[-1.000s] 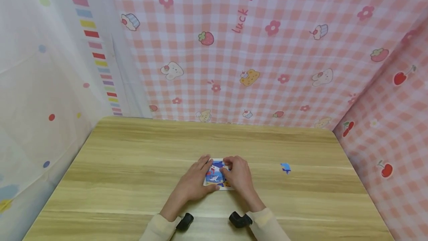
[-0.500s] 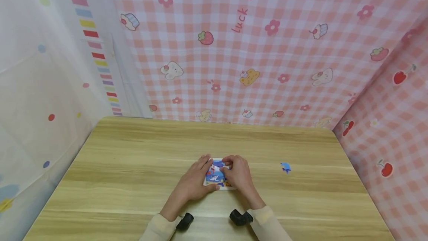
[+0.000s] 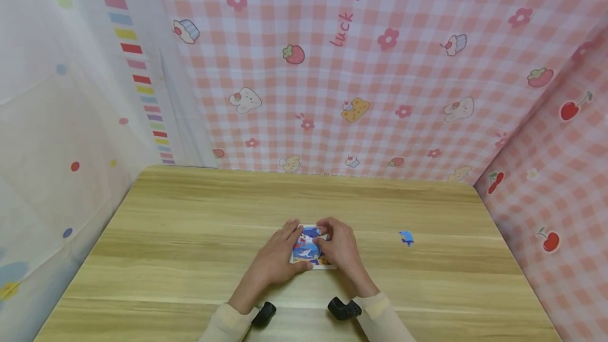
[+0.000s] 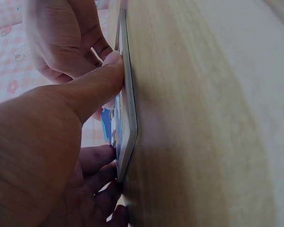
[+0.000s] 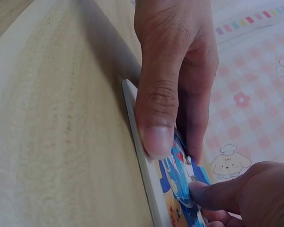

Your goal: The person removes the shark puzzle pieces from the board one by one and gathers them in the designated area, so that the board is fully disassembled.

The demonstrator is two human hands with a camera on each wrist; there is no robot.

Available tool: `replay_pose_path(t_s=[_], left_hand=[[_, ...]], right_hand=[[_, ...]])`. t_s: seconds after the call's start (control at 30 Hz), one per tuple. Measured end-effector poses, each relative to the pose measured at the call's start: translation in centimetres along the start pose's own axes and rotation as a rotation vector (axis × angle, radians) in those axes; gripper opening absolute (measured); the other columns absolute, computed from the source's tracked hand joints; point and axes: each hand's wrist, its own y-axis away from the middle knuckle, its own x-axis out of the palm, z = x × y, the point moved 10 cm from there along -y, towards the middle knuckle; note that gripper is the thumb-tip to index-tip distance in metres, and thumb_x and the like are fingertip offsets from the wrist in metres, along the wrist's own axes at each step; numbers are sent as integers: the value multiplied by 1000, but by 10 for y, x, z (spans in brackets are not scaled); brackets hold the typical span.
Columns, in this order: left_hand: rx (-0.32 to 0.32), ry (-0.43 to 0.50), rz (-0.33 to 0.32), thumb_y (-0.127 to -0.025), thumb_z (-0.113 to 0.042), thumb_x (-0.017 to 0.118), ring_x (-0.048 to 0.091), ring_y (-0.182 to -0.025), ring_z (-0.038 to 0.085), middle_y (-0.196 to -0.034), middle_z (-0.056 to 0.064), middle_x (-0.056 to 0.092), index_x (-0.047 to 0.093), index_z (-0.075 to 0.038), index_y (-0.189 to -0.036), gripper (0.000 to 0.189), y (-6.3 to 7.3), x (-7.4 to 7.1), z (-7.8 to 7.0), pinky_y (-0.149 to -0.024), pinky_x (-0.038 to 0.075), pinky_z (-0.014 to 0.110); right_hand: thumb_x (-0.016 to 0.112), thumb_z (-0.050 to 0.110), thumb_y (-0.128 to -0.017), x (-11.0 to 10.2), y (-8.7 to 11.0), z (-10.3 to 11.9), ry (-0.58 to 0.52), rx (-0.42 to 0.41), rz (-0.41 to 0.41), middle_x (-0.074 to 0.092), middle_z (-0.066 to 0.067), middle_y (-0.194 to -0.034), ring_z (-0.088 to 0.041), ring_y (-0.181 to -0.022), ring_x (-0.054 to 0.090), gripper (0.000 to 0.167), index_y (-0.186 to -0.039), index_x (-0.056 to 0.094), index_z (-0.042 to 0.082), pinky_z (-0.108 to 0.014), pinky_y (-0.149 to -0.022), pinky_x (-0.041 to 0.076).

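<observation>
A small white-framed jigsaw puzzle (image 3: 307,252) with a blue sea picture lies flat on the table. My left hand (image 3: 274,258) holds it at the left side, its thumb resting on the near rim and its fingers along the left edge. Over the right part of the picture, my right hand (image 3: 341,247) has its thumb and bent fingers pinching a blue puzzle piece (image 4: 105,124), which tilts up from the board in the left wrist view. My right thumb (image 5: 210,195) touches the picture in the right wrist view. The fingers hide much of that piece.
A loose blue puzzle piece (image 3: 406,238) lies on the wooden table (image 3: 199,215), to the right of the board. Pink checked cloth (image 3: 323,83) stands behind the table and on its right, with white cloth (image 3: 52,136) on the left.
My right hand shifts only very slightly over the board's right side. The left hand, the board and the loose piece stay in place.
</observation>
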Motion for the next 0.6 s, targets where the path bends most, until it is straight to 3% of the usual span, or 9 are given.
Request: replay_pose_path(t_s=[0.13,0.37,0.6], left_hand=[[-3,-1,2,-90,-48,75,20,-160,31,-171,11,23,33,-4,-160,92,0,0,0,-128,28,50],[-5,15,4,-89,-47,76,19,-160,30,-172,11,23,33,-5,-160,93,0,0,1,-129,27,51],[-12,22,4,-89,-48,77,19,-160,31,-172,9,23,34,-6,-160,93,0,0,1,-128,28,53]], right_hand=[[83,6,-81,-1,0,2,-2,-33,-10,72,-4,-85,-11,-73,56,24,-104,76,6,-20,-64,44],[76,11,-92,-3,1,-3,-101,-4,-35,73,-3,-80,-7,-69,59,6,-95,77,7,-18,-61,50],[77,16,-93,-9,0,-10,-141,25,-41,71,0,-78,-8,-68,58,5,-90,77,13,-18,-61,48]])
